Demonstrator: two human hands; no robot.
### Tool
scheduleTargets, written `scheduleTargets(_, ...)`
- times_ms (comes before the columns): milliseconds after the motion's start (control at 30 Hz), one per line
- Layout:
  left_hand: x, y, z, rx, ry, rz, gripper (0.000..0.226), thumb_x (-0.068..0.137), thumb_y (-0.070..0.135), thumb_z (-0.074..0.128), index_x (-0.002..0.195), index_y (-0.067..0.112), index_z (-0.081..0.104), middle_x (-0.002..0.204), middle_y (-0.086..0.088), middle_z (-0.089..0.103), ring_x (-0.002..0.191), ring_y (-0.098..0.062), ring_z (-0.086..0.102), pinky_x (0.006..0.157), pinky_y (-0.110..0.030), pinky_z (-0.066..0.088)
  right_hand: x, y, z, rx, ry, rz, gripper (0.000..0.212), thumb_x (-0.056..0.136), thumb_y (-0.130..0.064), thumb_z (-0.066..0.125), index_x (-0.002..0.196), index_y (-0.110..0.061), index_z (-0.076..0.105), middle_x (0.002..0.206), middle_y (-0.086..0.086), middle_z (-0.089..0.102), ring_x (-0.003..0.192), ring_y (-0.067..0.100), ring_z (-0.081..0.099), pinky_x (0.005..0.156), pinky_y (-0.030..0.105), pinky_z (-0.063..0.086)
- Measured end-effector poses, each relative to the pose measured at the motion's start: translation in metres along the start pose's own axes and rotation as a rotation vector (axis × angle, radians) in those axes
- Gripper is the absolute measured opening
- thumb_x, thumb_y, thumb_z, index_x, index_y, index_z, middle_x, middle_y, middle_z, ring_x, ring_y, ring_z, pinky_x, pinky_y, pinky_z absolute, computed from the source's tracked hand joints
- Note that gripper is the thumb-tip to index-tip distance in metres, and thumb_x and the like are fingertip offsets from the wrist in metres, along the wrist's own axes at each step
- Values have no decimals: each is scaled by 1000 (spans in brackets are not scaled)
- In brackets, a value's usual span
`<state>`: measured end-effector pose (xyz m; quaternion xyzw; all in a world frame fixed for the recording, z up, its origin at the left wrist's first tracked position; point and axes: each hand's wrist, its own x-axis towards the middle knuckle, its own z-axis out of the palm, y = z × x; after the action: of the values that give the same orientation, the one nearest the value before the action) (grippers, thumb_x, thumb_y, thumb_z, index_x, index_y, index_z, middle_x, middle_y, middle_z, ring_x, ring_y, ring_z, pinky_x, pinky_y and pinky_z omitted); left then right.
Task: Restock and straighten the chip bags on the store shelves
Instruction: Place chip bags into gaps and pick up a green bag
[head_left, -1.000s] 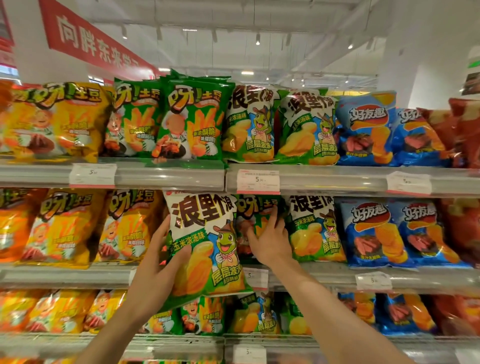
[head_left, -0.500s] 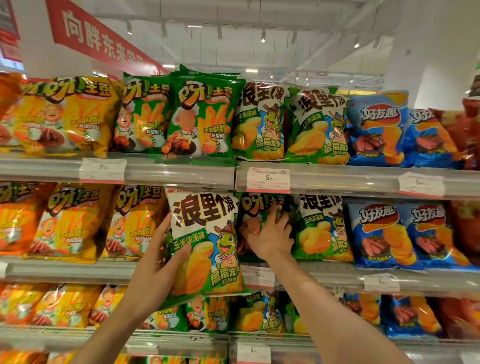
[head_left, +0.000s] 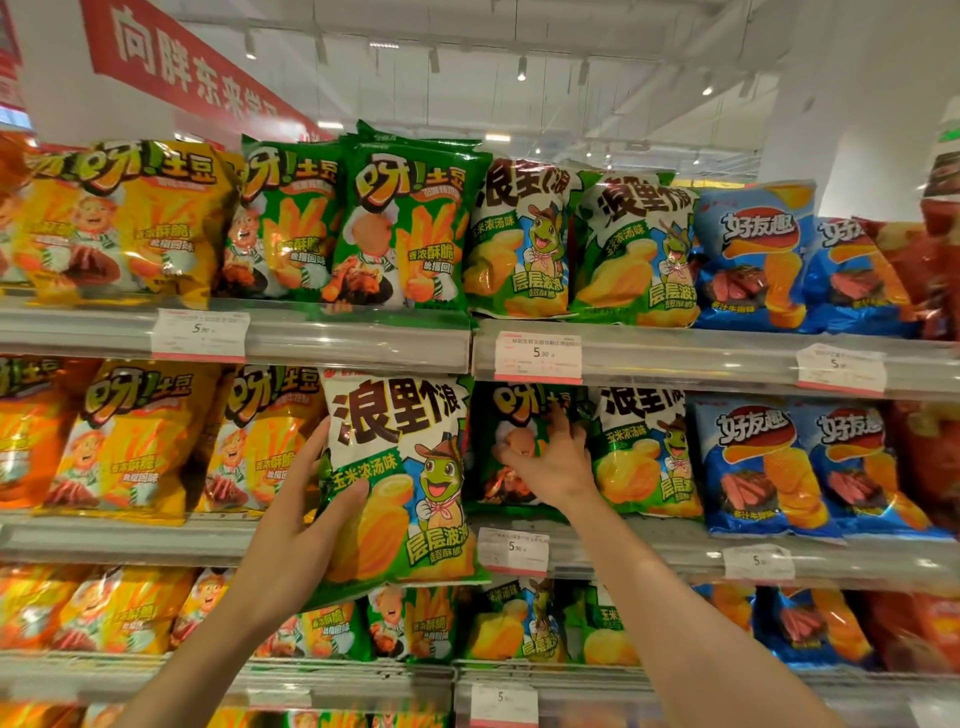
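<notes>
Two hands (head_left: 291, 525) (head_left: 550, 462), crowded chip bags (head_left: 400, 478)

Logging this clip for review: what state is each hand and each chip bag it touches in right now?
left hand: grips the white-and-green frog bag at its left edge.
white-and-green frog bag: held upright in front of the middle shelf, off the shelf.
right hand: fingers spread, touching the dark green bag.
dark green bag: standing on the middle shelf.
middle shelf: stocked with bags, price tags on its rail.
</notes>
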<state>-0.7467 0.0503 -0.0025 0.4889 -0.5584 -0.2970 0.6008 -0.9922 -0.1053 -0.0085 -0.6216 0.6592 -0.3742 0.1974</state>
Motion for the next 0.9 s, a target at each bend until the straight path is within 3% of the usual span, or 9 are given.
scheduleTargets(100,1,-1,-2,-6,-5,-8,61,97,22,59,137,58,29,113,39,38,79,36,49,58,-5,50,-1,4,-6,144,-7,-27,105,71,-56,79,156,-26,23,153,10,28,140,33,35,114,44,36)
scheduleTargets(200,3,-3,-6,-10,-13,-18,62,96,26,60,137,62,29,115,42,38,91,28,54,60,-9,53,-3,4,-9,244,-17,-25,108,66,-61,74,155,-27,25,153,4,32,141,28,36,115,43,35)
scheduleTargets(267,3,-5,-7,12,-18,-12,63,95,29,60,137,64,28,116,45,36,91,30,50,62,-11,54,-4,6,-8,268,-18,-35,112,62,-65,75,156,-28,24,153,2,36,141,25,38,115,44,36)
scheduleTargets(367,2,-6,-6,43,-12,-8,63,95,30,59,138,63,27,116,47,33,90,33,46,68,-12,53,-6,8,-10,313,-49,-33,107,70,-53,81,156,-29,22,151,0,37,139,23,40,115,41,34)
scheduleTargets(467,1,-7,-7,55,2,-1,62,97,27,58,138,60,26,114,45,34,83,37,46,60,-7,51,-11,9,-15,337,-64,-28,109,68,-56,78,156,-33,19,151,1,39,138,23,41,116,43,35)
scheduleTargets(533,2,-9,-9,48,9,3,62,97,27,58,138,60,26,113,43,36,86,29,51,60,-10,52,-14,9,-18,354,-81,-24,100,77,-48,78,157,-32,20,152,0,40,138,21,41,113,37,35)
scheduleTargets(633,3,-10,-13,37,7,10,62,95,32,60,136,65,27,118,38,41,99,11,54,75,-20,53,-17,7,-25,384,-124,-15,89,86,-39,75,157,-28,23,149,-2,43,136,19,43,105,28,34)
scheduleTargets(800,6,-13,-17,52,0,1,66,87,43,63,138,70,30,142,17,44,130,-12,51,101,-48,51,-21,-4,-33,360,-141,26,89,82,-49,75,156,-32,27,148,-4,47,135,21,45,108,36,36)
scheduleTargets(900,6,-13,-17,55,3,15,68,89,42,62,143,63,29,141,19,48,129,-5,51,103,-50,50,-23,-12,-36,356,-132,27,85,83,-48,75,153,-30,30,143,-4,49,132,21,46,98,30,36)
